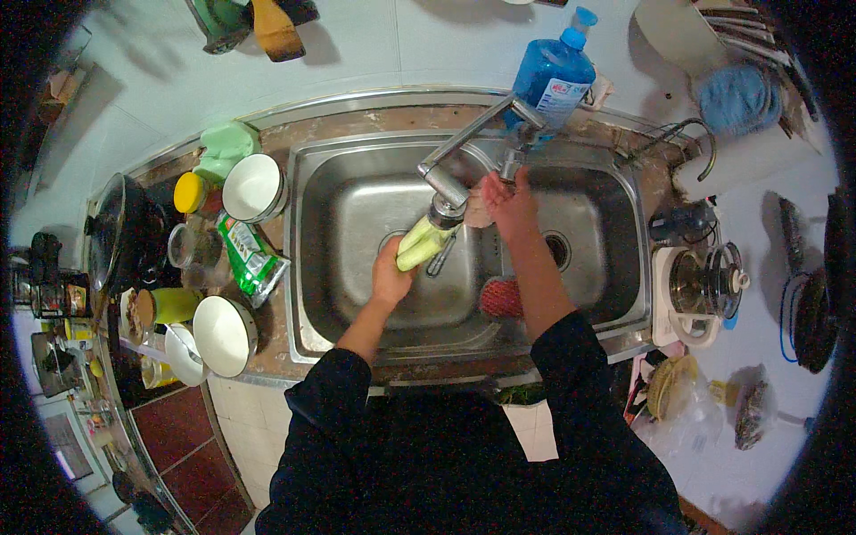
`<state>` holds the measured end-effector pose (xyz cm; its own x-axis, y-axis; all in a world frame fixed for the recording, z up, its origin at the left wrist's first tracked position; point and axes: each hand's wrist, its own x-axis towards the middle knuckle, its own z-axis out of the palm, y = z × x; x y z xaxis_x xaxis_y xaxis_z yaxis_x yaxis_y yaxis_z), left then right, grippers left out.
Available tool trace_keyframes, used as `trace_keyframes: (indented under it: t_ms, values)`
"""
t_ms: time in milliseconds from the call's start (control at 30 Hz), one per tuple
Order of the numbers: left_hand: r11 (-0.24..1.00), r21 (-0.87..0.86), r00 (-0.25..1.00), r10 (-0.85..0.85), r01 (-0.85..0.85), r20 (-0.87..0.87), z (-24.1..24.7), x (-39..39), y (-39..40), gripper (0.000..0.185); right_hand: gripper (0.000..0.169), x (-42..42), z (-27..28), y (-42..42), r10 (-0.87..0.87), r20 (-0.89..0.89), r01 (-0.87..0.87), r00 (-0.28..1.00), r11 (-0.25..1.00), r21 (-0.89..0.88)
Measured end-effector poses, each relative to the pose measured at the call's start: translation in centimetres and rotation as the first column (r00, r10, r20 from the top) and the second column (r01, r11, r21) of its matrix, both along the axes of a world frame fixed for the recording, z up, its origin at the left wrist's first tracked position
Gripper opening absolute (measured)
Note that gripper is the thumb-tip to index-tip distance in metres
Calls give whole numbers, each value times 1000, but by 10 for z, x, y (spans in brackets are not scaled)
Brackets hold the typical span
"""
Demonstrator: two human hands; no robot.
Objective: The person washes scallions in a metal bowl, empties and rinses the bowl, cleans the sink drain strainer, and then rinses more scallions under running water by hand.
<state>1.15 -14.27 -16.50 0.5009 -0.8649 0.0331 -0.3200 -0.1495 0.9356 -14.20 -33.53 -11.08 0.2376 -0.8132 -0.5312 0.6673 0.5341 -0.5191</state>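
Observation:
My left hand [393, 273] grips a pale green peeled vegetable [422, 243] over the left basin of the steel double sink [348, 301]. The vegetable's upper end meets the spout of the chrome faucet [461, 144]. Beneath it, a small metal utensil [438, 261] lies in the basin. My right hand [509, 204] is raised at the faucet's lower body, fingers pointing up; whether it grips the metal is unclear. A pinkish, flat thing [479, 212] shows beside that hand. Near my right forearm, a red mesh scrubber [500, 298] rests on the divider.
Left of the sink stand white bowls [224, 336], a green and white packet [249, 257] and a yellow-lidded jar [191, 192]. Behind the faucet rises a blue pump bottle [554, 73]. A glass kettle [695, 284] sits at the right.

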Motion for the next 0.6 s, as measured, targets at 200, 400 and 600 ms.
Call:
trace_keyframes:
  t_ms: [200, 400, 600]
  values:
    - [1000, 1, 994, 17, -17, 110, 2, 4, 0, 38, 48, 4, -27, -20, 23, -172, -66, 985, 965, -253]
    - [995, 25, 959, 84, -94, 271, 14, 4, 4, 39, 40, -3, -8, -14, 122, 81, -111, 989, 985, -135]
    - [989, 94, 932, 70, -110, 356, 23, 6, 13, 40, 43, 0, 2, 17, 245, -66, -253, 967, 941, -225]
